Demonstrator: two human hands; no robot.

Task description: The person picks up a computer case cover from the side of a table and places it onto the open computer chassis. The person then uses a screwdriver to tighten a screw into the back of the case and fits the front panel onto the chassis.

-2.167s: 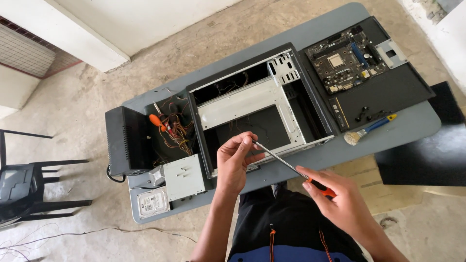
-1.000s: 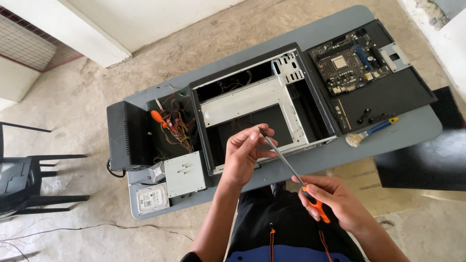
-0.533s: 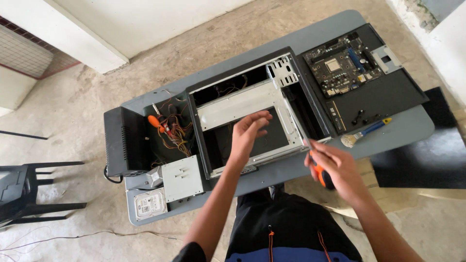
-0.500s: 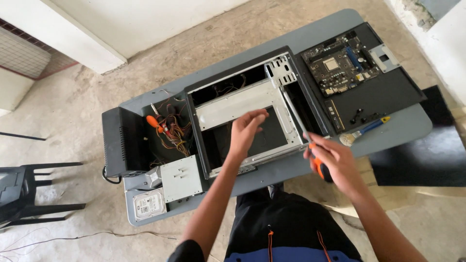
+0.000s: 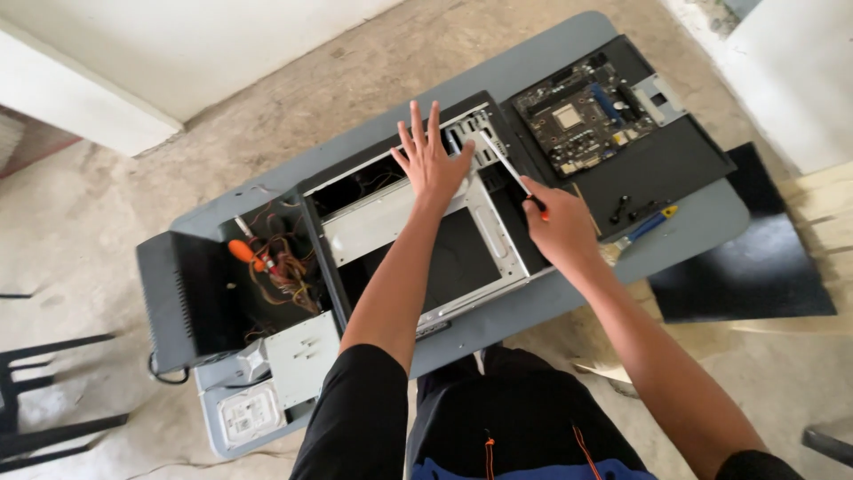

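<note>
**Screwdriver aimed into open computer case, left hand flat on frame**

The screwdriver [image 5: 508, 169] is in the right hand [image 5: 560, 233], fist closed round its handle near the middle of the table [image 5: 533, 67]. Its long axis runs diagonally: the metal shaft points up and to the left, away from the person, the tip reaching the perforated rear panel of the computer case [image 5: 418, 227]. Only a sliver of orange handle shows above the knuckles.

The left hand [image 5: 431, 160] holds nothing. It lies open and palm-down, fingers spread and pointing toward the table's far edge, resting on the case's light metal frame. Both forearms extend straight out from the body.

A circuit board [image 5: 577, 116] lies on a black panel [image 5: 657, 164] at the far right corner. A blue-and-yellow brush [image 5: 644, 229] sits near the right front edge. A black power unit [image 5: 182, 298] stands at the left end, with a bundle of wires [image 5: 280, 267] beside it. A grey drive [image 5: 302, 356] and a white square part [image 5: 251, 413] sit at the near left corner.
</note>
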